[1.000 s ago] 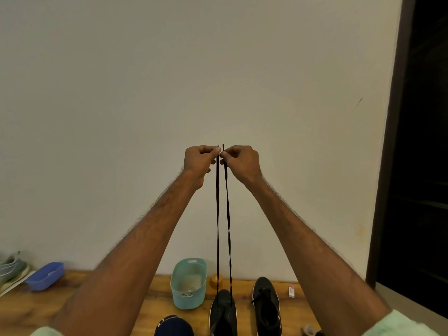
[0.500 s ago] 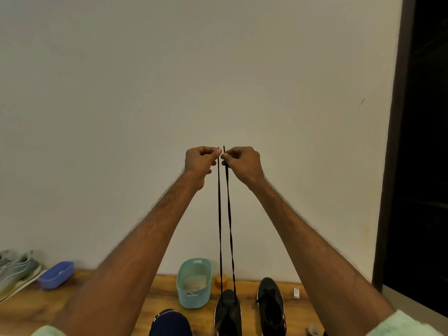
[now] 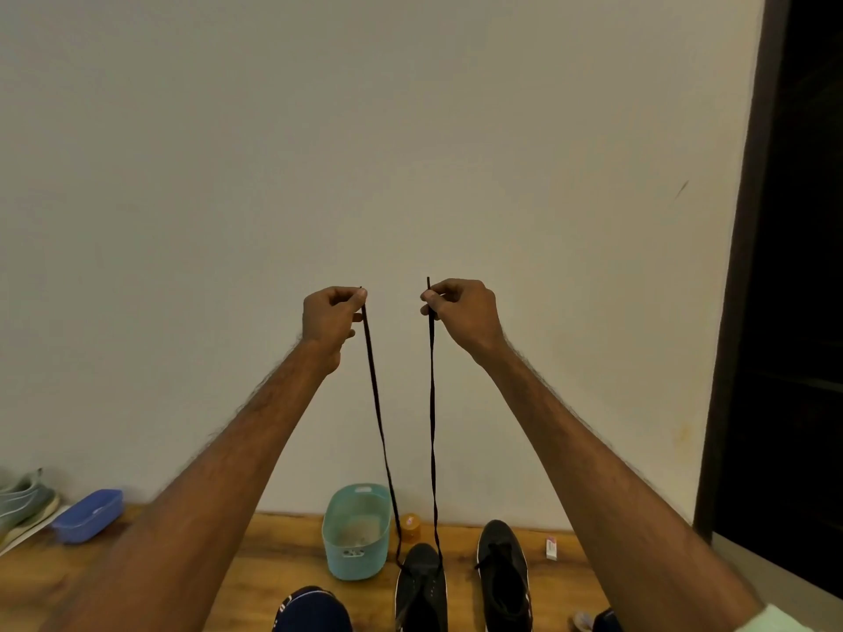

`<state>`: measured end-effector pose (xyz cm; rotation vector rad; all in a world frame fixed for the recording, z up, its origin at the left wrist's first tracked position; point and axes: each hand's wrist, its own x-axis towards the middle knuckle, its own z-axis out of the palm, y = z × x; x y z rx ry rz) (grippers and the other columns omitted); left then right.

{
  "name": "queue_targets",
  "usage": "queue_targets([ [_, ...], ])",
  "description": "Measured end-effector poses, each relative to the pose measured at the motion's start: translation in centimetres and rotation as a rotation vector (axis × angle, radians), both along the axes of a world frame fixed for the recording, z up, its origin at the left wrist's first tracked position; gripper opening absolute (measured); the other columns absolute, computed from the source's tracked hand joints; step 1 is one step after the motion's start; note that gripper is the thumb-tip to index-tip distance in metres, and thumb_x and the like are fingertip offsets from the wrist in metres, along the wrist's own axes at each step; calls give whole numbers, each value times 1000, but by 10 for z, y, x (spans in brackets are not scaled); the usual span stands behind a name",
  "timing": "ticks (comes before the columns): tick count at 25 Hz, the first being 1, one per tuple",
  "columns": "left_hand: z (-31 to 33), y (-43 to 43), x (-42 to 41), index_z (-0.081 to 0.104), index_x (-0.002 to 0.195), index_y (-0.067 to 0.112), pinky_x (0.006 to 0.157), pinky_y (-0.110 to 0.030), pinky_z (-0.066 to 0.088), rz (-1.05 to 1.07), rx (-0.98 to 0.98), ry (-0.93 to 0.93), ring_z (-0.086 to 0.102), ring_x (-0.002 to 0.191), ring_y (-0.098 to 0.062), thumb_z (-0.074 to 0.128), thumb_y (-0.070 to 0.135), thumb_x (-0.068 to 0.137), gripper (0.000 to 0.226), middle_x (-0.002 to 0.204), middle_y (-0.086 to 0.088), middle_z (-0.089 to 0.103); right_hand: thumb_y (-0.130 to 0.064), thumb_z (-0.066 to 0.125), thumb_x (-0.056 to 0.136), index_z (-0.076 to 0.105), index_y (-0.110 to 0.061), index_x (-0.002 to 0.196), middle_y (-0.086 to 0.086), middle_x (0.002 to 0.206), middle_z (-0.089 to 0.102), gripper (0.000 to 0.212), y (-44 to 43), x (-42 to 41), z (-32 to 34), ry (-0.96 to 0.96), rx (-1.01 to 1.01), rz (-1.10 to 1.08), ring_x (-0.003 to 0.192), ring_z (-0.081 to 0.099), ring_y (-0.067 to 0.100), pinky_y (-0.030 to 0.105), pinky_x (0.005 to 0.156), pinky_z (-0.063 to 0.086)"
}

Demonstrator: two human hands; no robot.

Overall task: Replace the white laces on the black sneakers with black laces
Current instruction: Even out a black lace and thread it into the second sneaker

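From the head view, a plain pale wall [image 3: 319,175] fills most of the scene, with a dark doorway [image 3: 793,266] at right. The left hand [image 3: 330,319] and right hand [image 3: 460,312] are raised apart, each grip pinched on one end of a black lace [image 3: 432,426] running down to a black sneaker [image 3: 422,590] on the wooden floor [image 3: 255,567]. A second sneaker [image 3: 504,577], teal basket [image 3: 358,531] and blue tray [image 3: 89,515] sit nearby.

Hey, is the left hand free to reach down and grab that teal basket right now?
Probably not yet. The left hand is raised high, pinching one end of the black lace. The teal basket sits unobstructed on the floor below, so it would first have to let go.
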<state>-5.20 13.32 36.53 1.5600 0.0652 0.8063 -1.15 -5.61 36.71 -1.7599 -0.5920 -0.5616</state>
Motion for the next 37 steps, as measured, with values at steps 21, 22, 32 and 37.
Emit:
queue_targets([
  [21, -356, 32, 80, 66, 88, 24, 79, -36, 54, 48, 868, 878, 66, 89, -19, 61, 31, 93, 10, 95, 3, 70, -20, 62, 98, 75, -16, 95, -3, 80, 76, 14, -35, 86, -327, 597, -259, 70, 79, 72, 6, 20, 77, 53],
  [22, -373, 28, 79, 67, 91, 22, 79, -35, 54, 27, 920, 939, 66, 90, -20, 59, 30, 94, 12, 97, 1, 70, -20, 63, 97, 76, -17, 93, -4, 79, 76, 14, -36, 85, -347, 616, -300, 73, 78, 71, 7, 24, 79, 54],
  [32, -435, -3, 101, 61, 97, 16, 66, -30, 47, -62, 1013, 1065, 63, 85, -20, 52, 55, 94, 40, 94, -4, 67, -25, 64, 96, 76, -18, 97, -10, 89, 73, 14, -23, 96, -425, 586, -496, 118, 82, 64, 0, 9, 72, 43],
  [37, -451, -33, 98, 59, 104, 14, 69, -30, 47, -149, 869, 1072, 61, 85, -19, 65, 49, 86, 39, 95, -3, 65, -24, 66, 95, 77, -20, 96, -15, 86, 69, 12, -31, 91, -439, 624, -507, 114, 80, 60, -7, 5, 68, 40],
])
